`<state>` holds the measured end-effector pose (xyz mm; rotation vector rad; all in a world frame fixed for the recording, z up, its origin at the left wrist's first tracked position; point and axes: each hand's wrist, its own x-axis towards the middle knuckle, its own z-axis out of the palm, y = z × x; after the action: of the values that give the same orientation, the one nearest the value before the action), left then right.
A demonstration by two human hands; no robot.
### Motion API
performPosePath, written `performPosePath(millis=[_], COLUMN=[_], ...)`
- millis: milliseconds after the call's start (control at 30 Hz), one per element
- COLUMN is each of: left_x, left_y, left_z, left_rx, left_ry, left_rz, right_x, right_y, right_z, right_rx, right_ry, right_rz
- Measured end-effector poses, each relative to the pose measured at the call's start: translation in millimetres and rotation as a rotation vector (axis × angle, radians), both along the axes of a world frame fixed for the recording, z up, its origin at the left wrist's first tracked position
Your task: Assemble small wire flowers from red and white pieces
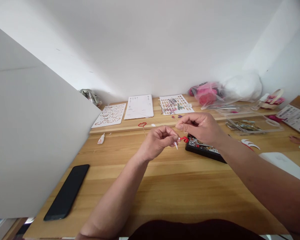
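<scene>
- Black phone (67, 192): flat on the wooden desk (175, 191), at eight o'clock from the left hand (158, 143).
- Small white bottle (101, 138): lying at nine o'clock from that hand.
- Sheet of curved shapes (109, 115): on the raised back strip of the desk, at ten o'clock.
- White sheets (139, 108): beside it, at eleven o'clock.
- Red heart outline (142, 124): on a thin stem, near the left hand, between ten and eleven o'clock.
- Left hand: its grip is closed, thumb and fingertips pinching a narrow white strip (176, 145) whose loose end points down to six o'clock.
- Sheet with oval pieces (176, 104): at one o'clock from the left hand.
- Red curled piece (184, 139): at three o'clock from the left fingertips, by the near-left corner of the bead tray; contact with the tray cannot be told.
- Right hand (197, 126): at two o'clock from the left, thumb and fingers bent toward each other; whether its grip is closed or holds anything thin, I cannot tell.
- Black bead tray (205, 154): below the right hand, between five and six o'clock, partly hidden by the arm.
- Pink bundle (206, 95): in clear plastic, between twelve and one from the right hand.
- Clear box (273, 128): holding slender pieces, at three o'clock.
- Small basket (272, 101): between two and three.
</scene>
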<state>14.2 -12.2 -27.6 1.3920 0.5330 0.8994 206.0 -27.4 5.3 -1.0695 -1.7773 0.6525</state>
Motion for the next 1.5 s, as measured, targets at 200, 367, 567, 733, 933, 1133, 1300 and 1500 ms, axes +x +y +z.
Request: performPosePath(millis=[200,367,567,733,933,1133,1300,1500], left_x=[-1.6,-2.0,-2.1,-2.0,-0.5,0.1,0.9,1.9], left_y=[0.9,1.3,1.1,3.9,7.3,6.0,9.2,9.8], left_z=[0.2,-1.6,-0.9,-2.2,-5.2,-2.7,-7.1,-12.7], left_rx=[0.010,0.010,0.029,0.013,0.005,0.024,0.095,0.288], left_ry=[-0.010,-0.044,-0.055,-0.083,-0.123,-0.101,-0.072,0.134], left_rz=[0.003,0.003,0.022,0.090,0.160,0.200,0.279,0.378], right_x=[5.0,4.0,1.7,-2.6,-15.2,-21.7,-24.8,-25.6], right_y=[5.3,4.2,3.4,0.5,-11.3,-15.9,-23.0,-36.5], right_z=[-11.5,-17.1,-26.8,-45.1,-53.2,-54.9,-57.7,-39.6], right_rx=[-0.109,-0.195,-0.352,-0.631,-0.829,-0.885,-0.772,-0.350], right_ry=[0.064,0.184,0.364,0.642,0.827,0.870,0.761,0.265], right_rz=[-0.026,-0.008,0.028,0.079,0.119,0.156,0.112,-0.029])
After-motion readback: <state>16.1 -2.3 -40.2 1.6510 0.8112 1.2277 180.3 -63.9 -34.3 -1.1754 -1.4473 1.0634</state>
